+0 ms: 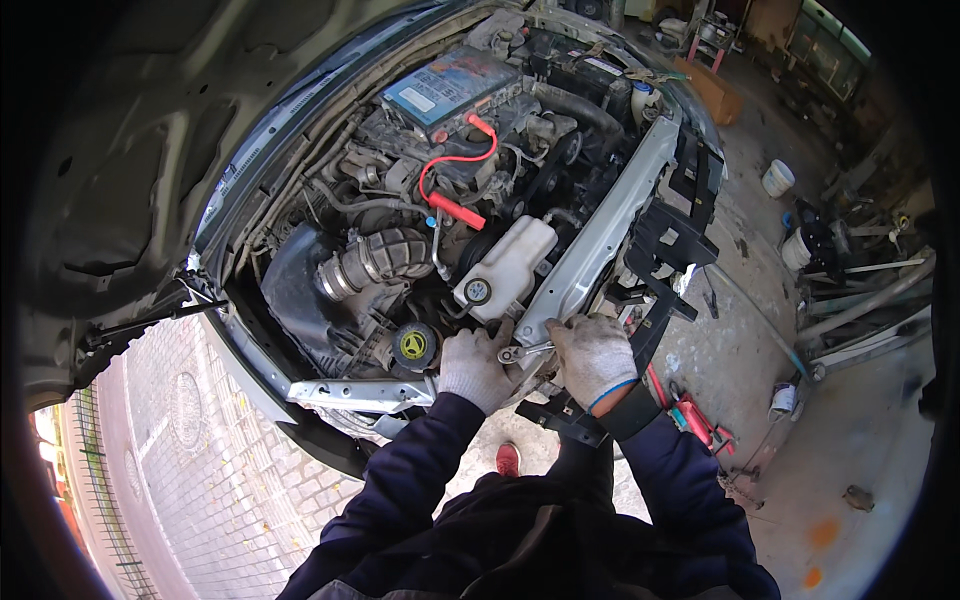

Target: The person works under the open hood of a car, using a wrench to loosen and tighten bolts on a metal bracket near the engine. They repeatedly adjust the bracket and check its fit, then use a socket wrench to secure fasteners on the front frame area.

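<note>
My right hand [592, 358], in a pale work glove, is closed round the handle of a ratchet wrench [513, 354] at the front edge of the engine bay. On the other side, my gloved left hand [474, 368] has its fingers bent about the ratchet's head. What sits under that head is hidden. Just behind the hands, the silver front crossbeam [610, 232] runs off to the far right. Close by stand a white plastic reservoir [512, 262] and a black cap with a yellow mark [414, 346], the latter beside my left hand.
The raised hood [110, 150] hangs at the left. A red magnetic-looking tool with a cord [457, 211] lies on the engine near a blue box [452, 88]. Black brackets [668, 235] jut from the car's front. Red tools [700, 422] and white buckets [778, 179] stand on the floor.
</note>
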